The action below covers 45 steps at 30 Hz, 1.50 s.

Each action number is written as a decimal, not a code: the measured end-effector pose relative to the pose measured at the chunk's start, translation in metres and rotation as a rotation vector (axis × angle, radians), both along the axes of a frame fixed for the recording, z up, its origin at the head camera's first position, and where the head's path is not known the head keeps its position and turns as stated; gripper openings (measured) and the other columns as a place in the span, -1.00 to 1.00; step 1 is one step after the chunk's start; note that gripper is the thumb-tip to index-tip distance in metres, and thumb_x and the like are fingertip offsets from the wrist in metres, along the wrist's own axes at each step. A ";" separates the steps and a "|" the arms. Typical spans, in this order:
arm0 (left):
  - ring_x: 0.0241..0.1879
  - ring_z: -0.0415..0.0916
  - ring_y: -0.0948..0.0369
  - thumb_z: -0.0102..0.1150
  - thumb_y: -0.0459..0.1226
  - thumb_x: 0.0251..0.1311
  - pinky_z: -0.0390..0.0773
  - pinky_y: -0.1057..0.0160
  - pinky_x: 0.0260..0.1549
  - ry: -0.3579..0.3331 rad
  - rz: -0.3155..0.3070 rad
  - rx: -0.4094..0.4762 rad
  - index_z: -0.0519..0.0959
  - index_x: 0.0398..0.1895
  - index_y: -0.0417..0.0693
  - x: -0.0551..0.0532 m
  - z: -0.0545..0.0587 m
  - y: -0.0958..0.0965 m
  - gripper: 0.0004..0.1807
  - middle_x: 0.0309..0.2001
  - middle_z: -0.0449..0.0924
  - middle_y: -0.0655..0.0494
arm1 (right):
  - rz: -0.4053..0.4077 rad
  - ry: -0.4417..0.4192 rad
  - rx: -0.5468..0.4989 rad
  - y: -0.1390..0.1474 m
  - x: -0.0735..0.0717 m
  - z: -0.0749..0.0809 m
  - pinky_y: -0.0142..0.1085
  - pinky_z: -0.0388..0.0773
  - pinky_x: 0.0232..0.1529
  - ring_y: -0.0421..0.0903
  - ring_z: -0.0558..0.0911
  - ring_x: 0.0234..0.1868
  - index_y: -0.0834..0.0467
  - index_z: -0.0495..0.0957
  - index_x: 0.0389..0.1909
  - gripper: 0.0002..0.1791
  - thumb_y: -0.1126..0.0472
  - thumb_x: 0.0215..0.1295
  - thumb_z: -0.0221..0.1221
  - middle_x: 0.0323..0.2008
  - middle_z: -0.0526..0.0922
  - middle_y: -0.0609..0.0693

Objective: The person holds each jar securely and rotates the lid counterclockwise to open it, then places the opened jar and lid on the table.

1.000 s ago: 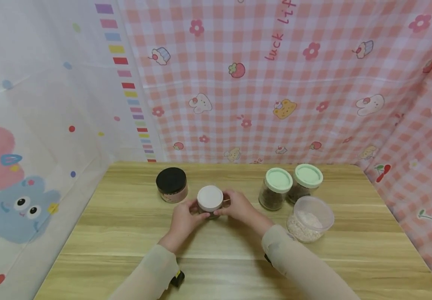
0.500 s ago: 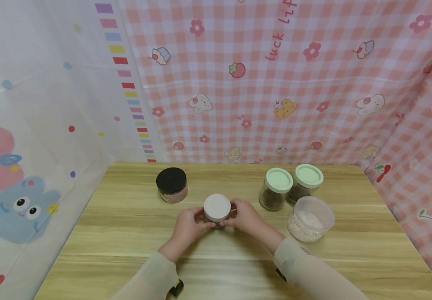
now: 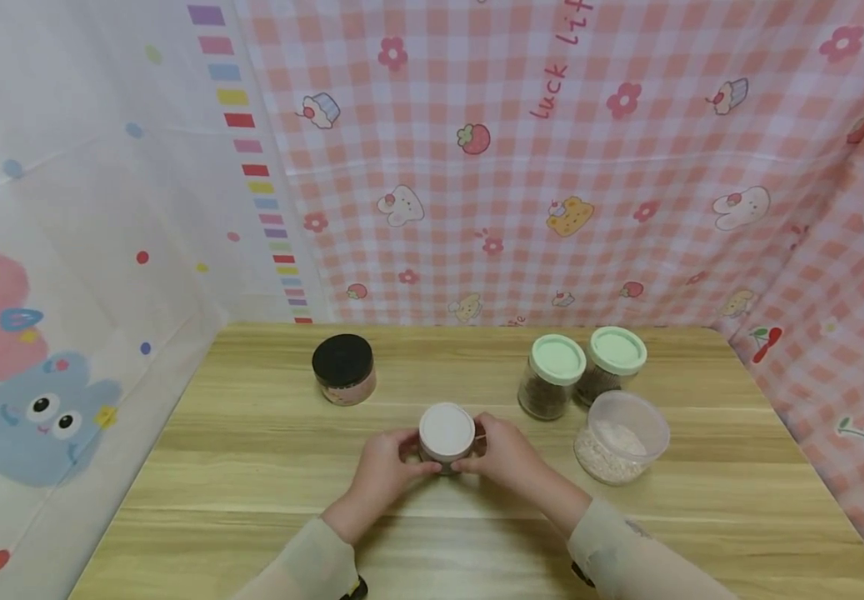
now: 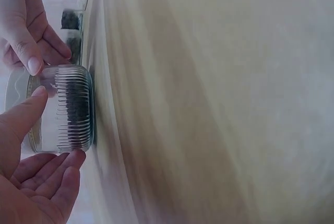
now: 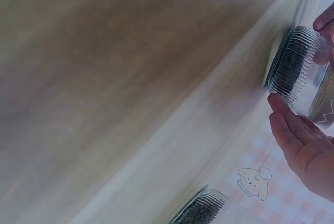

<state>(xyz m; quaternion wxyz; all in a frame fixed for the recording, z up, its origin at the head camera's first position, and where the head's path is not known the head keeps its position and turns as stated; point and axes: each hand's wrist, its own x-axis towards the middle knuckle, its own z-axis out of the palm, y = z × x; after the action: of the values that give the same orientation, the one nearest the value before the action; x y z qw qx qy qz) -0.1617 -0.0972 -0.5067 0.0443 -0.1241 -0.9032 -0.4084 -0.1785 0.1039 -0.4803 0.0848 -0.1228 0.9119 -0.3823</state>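
Observation:
A clear ribbed glass jar [image 4: 75, 109] with a white lid [image 3: 446, 429] and dark contents stands upright at mid-table, its base at or very near the wood. On its left side, my left hand [image 3: 387, 471] grips it, thumb toward me and fingers around the side. My right hand [image 3: 510, 454] holds the opposite side the same way. Both thumbs nearly meet at the front of the jar in the head view. The right wrist view catches the jar's ribbed lower part [image 5: 297, 65] above the fingers [image 5: 287, 125] of my right hand.
A black-lidded jar [image 3: 344, 371] stands back left on the wooden table [image 3: 252, 467]. To the right are two green-lidded jars [image 3: 551, 379] [image 3: 611, 362] with dark contents, and a clear tub [image 3: 621, 437] of pale flakes. Patterned cloth [image 3: 521, 183] hangs behind.
Both hands have brought the white-lidded jar toward me and slightly right, away from the black-lidded jar. The other containers stay where they were.

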 end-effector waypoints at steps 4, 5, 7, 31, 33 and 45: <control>-0.25 0.64 0.16 0.52 -0.13 -0.24 0.60 0.20 -0.27 0.005 -0.023 -0.009 0.64 -0.11 -0.21 0.005 0.003 0.005 -0.44 -0.24 0.71 -0.03 | -0.007 0.014 0.020 0.005 0.007 0.000 -0.13 0.58 -0.07 -0.05 0.64 -0.14 0.24 0.49 -0.12 -0.38 0.07 -0.19 0.51 -0.18 0.65 0.06; -0.23 0.64 0.15 0.52 -0.13 -0.23 0.61 0.17 -0.23 0.003 -0.030 -0.010 0.64 -0.10 -0.21 0.007 0.004 0.006 -0.44 -0.23 0.72 -0.02 | -0.008 0.016 0.025 0.007 0.009 0.001 -0.12 0.58 -0.07 -0.05 0.63 -0.14 0.23 0.49 -0.13 -0.38 0.06 -0.20 0.51 -0.18 0.65 0.05; -0.20 0.64 0.15 0.52 -0.12 -0.23 0.60 0.15 -0.18 -0.007 -0.039 -0.014 0.64 -0.09 -0.19 0.009 0.006 0.009 -0.43 -0.22 0.72 0.01 | -0.010 0.026 0.040 0.010 0.014 0.001 -0.12 0.57 -0.06 -0.03 0.63 -0.13 0.23 0.49 -0.14 -0.39 0.05 -0.20 0.51 -0.19 0.65 0.05; -0.14 0.61 0.17 0.53 -0.07 -0.27 0.58 0.15 -0.10 -0.052 -0.118 -0.017 0.65 -0.09 -0.14 0.029 0.004 0.030 -0.40 -0.19 0.71 0.07 | -0.061 0.036 0.105 0.032 0.054 0.003 -0.17 0.60 -0.17 -0.08 0.64 -0.21 0.20 0.48 -0.17 -0.37 -0.01 -0.25 0.51 -0.23 0.65 0.00; -0.13 0.60 0.17 0.53 -0.07 -0.26 0.57 0.15 -0.09 -0.054 -0.117 -0.014 0.65 -0.08 -0.14 0.029 0.003 0.029 -0.40 -0.19 0.70 0.08 | -0.041 0.036 0.127 0.034 0.053 0.004 -0.15 0.60 -0.15 -0.06 0.64 -0.18 0.19 0.48 -0.14 -0.35 -0.04 -0.24 0.51 -0.22 0.65 0.01; 0.16 0.42 -0.03 0.58 -0.05 -0.34 0.43 -0.02 0.16 -0.095 -0.107 0.002 0.36 0.25 -0.29 0.032 0.003 0.034 0.01 0.16 0.47 -0.17 | 0.102 0.122 0.347 0.039 0.041 0.036 0.08 0.47 0.11 0.22 0.45 0.17 0.34 0.27 0.26 0.16 -0.26 -0.32 0.45 0.19 0.41 0.27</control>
<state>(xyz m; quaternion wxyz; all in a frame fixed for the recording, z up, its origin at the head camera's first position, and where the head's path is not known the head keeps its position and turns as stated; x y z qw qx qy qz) -0.1293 -0.0630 -0.5039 -0.0205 -0.1523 -0.8960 -0.4167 -0.1375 0.1434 -0.4441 0.0684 -0.1753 0.9602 -0.2065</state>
